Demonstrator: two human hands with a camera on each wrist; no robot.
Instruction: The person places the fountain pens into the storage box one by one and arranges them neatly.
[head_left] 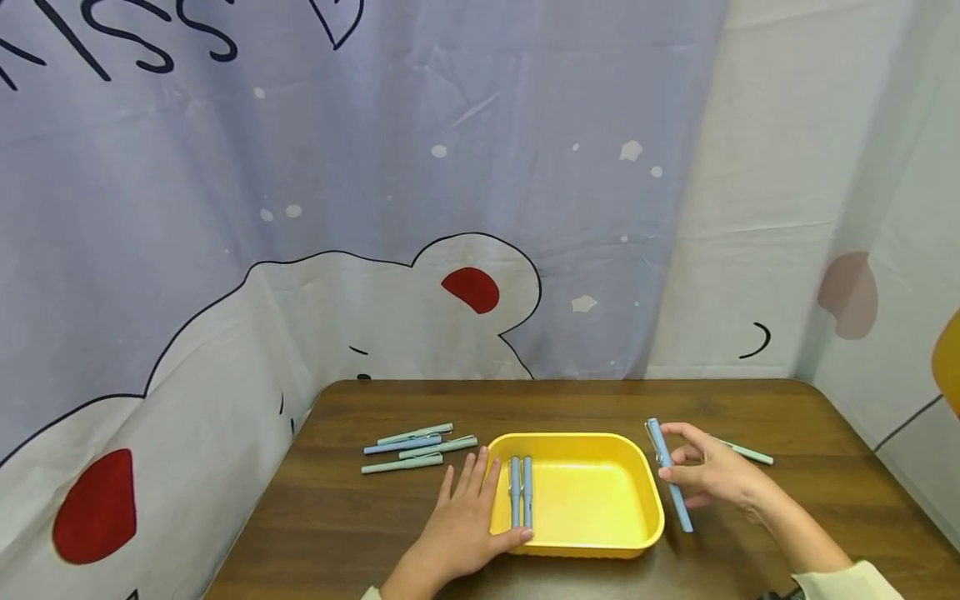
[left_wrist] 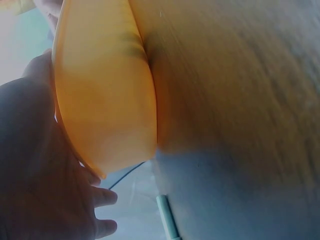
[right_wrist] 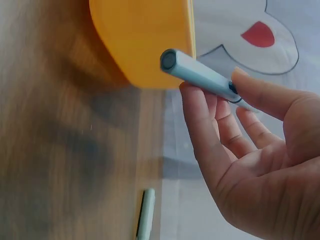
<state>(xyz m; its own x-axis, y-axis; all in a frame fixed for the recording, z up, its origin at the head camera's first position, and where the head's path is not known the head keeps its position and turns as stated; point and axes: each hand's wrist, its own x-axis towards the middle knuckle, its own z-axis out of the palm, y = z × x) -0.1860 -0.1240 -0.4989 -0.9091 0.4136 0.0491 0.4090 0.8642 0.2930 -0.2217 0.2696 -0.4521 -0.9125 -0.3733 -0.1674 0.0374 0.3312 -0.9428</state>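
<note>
In the head view my left hand (head_left: 467, 523) rests on the left rim of a yellow tray (head_left: 592, 551), its fingers extended and its thumb across the front left corner. Two blue pens (head_left: 528, 492) lie side by side along the tray's left side. Just beyond the tray's right wall, my right hand (head_left: 716, 477) pinches another blue pen (head_left: 678, 505) between thumb and fingers. That pen (right_wrist: 200, 76) is held off the table in the right wrist view, one end toward the camera. The left wrist view shows the left hand (left_wrist: 45, 165) against the tray's outer wall (left_wrist: 107, 95).
Several green and blue pens (head_left: 438, 447) lie in a loose group left of the tray. One green pen (head_left: 752, 454) lies on the brown wooden table (head_left: 585, 407) behind the right hand. A printed curtain (head_left: 570, 208) hangs behind the table and at its sides.
</note>
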